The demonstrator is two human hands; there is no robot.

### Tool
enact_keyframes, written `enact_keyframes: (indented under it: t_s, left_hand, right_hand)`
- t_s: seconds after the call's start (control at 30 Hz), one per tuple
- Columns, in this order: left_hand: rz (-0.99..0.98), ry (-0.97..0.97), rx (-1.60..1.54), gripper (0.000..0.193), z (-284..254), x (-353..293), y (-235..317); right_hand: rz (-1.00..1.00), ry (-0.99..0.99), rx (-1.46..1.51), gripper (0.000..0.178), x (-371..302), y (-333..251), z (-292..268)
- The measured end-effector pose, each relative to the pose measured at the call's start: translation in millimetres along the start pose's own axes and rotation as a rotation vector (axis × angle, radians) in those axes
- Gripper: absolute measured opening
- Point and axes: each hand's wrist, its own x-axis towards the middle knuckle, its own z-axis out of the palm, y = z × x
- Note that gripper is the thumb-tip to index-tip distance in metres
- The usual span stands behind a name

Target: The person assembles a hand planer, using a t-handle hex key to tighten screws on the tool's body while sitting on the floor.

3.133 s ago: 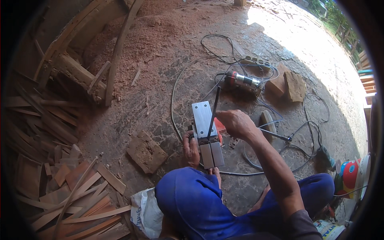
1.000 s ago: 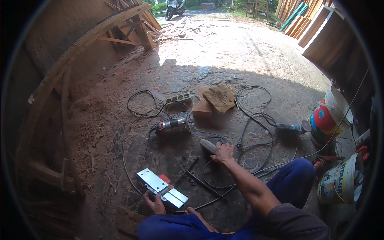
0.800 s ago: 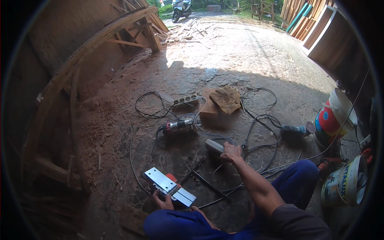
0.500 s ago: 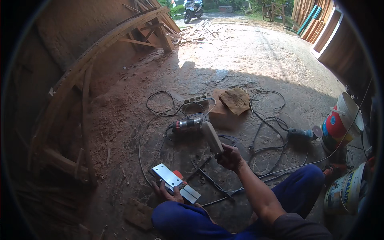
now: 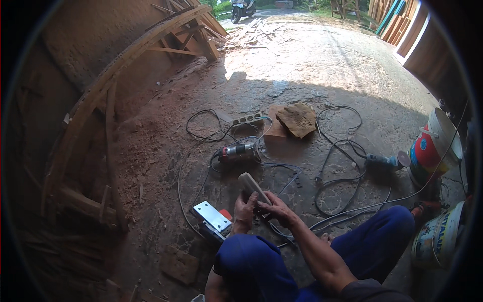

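A long, pale tan block with a rounded end [image 5: 250, 182] is held in front of my knees, its far end tilted up and leftward. My left hand [image 5: 245, 211] grips it from the left, fingers closed near its lower part. On the other side, my right hand [image 5: 277, 209] is closed round its lower right end. Left of my hands, on the floor, lies what looks like an upturned electric planer with a shiny metal sole [image 5: 213, 216] with screw holes and an orange part. My left knee partly hides it.
Ahead lie a corded grey and red power tool [image 5: 236, 151], a power strip [image 5: 246, 119] and a rough wood piece [image 5: 297, 121] on a block. Cables loop around an angle grinder [image 5: 385, 161]. Paint buckets [image 5: 427, 146] stand right; a wooden bench [image 5: 126, 58] stands left.
My left hand has left the planer and moved right to grip the block. My right hand has lowered the block and drawn it nearer, toward the left.
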Motion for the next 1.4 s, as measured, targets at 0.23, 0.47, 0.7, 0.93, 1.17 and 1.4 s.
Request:
enact_keyframes:
  t_s: [0.23, 0.47, 0.7, 0.93, 1.17, 1.4]
  left_hand:
    - [-0.199, -0.152, -0.123, 0.048, -3, 19, -19]
    - [-0.390, -0.188, -0.398, 0.044, 18, 30, -50]
    - [-0.341, -0.094, -0.480, 0.048, 21, 27, -75]
    - [-0.236, -0.084, -0.570, 0.049, 23, 19, -80]
    - [-0.209, -0.124, -0.579, 0.051, 36, 16, -82]
    - [-0.406, -0.141, -0.149, 0.060, 27, 32, -85]
  right_hand:
    - [0.111, 0.178, 0.145, 0.064, -7, 10, -41]
    - [-0.055, 0.563, -0.053, 0.046, 3, 50, -84]
    - [-0.113, 0.828, -0.864, 0.023, -5, 28, -83]
    - [0.063, 0.448, -0.292, 0.026, -9, 28, -89]
    - [0.212, 0.617, -0.591, 0.029, 4, 38, -85]
    - [-0.116, 0.791, -1.083, 0.015, -6, -5, -69]
